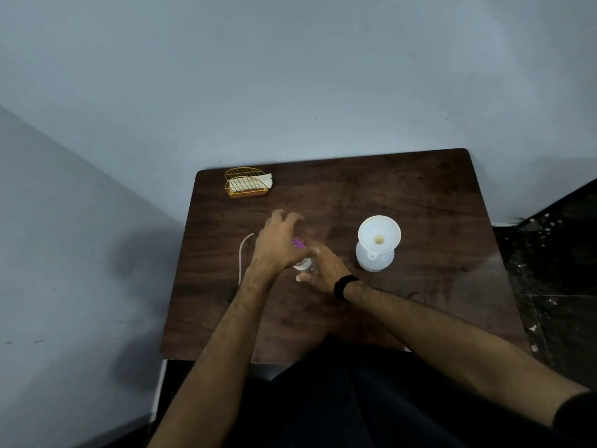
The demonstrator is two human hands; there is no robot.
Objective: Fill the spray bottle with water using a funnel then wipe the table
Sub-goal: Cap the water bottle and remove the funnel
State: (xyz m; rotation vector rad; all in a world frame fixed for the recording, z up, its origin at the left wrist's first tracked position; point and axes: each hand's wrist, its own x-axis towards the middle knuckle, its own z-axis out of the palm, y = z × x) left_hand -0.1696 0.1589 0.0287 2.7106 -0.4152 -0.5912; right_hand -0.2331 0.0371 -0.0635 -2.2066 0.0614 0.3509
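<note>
Reaching across dark wood-grain desk (420,195), both hands meet at desk centre. Left hand (277,244) hovers above, fingers spread and curled. Right hand (323,268), black band on wrist, wraps clear spray bottle (303,263) with purple-and-white top, mostly hidden between hands. White funnel (378,234), round and smooth, sits on white container (374,260) just right. Gold wire holder (247,182) far left corner.

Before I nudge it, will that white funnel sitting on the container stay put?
Probably not. The funnel is wider than the white container beneath it, so it looks top-heavy and apt to tip. It seems to be thin plastic, likely light and easily shifted.
</note>
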